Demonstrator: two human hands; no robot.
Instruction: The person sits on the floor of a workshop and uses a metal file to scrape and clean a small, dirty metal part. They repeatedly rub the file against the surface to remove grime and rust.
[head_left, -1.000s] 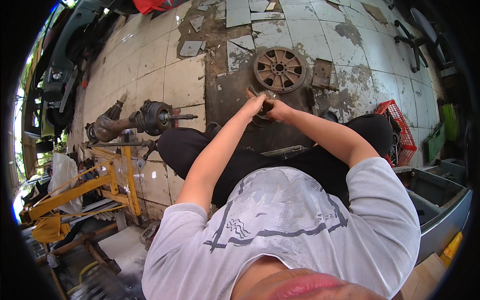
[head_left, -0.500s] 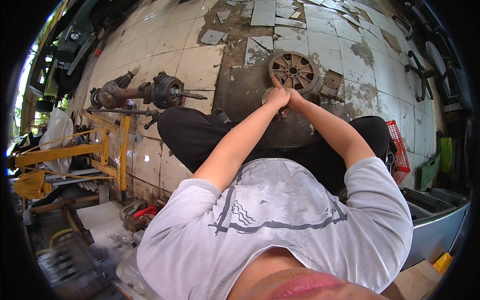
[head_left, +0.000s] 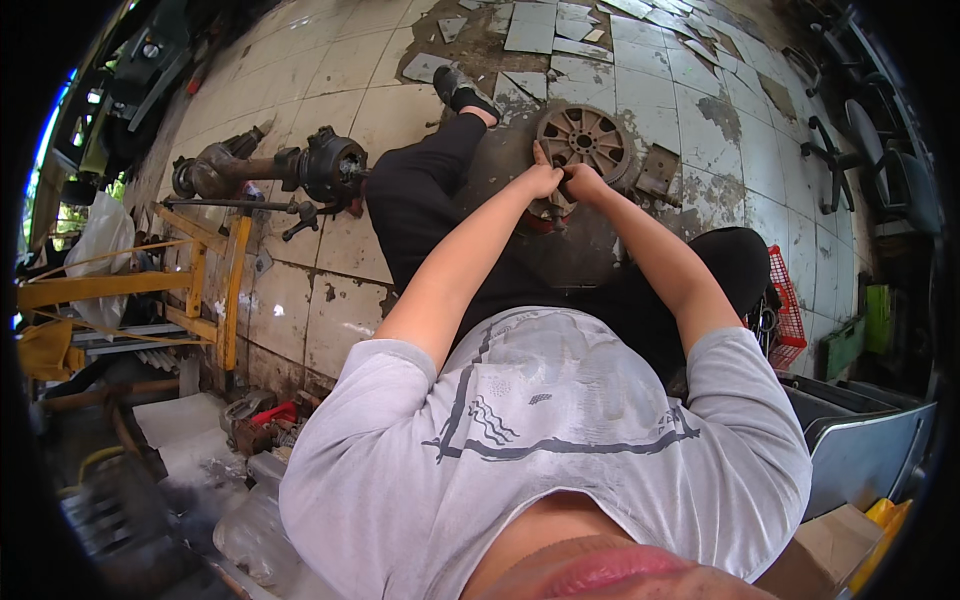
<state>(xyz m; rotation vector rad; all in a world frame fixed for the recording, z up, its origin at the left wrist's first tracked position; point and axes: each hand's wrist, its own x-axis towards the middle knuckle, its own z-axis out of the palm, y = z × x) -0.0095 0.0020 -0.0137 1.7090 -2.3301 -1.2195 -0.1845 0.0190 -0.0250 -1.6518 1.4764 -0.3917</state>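
Note:
My left hand [head_left: 541, 179] is closed, its index finger stretched toward a rusty spoked metal wheel [head_left: 584, 143] lying on the floor. Close beside it, my right hand [head_left: 585, 184] is closed as well. Something dark shows between the two hands, too small to name. Just below them a red and metal object [head_left: 545, 214] sits on the floor, partly hidden by my hands and left forearm. Right of the wheel lies a rusty bracket-like metal piece [head_left: 659, 172].
A heavy rusty axle housing [head_left: 245, 172] and a thin rod lie on the left. Behind them stands a yellow frame [head_left: 120, 290]. A red plastic basket [head_left: 787, 305] is by my right knee, and office chair bases [head_left: 830, 160] are far right. Broken tiles litter the far floor.
My left leg has stretched forward, bringing its shoe into view left of the wheel. My hands have shifted slightly left and a little apart, uncovering more of the red object.

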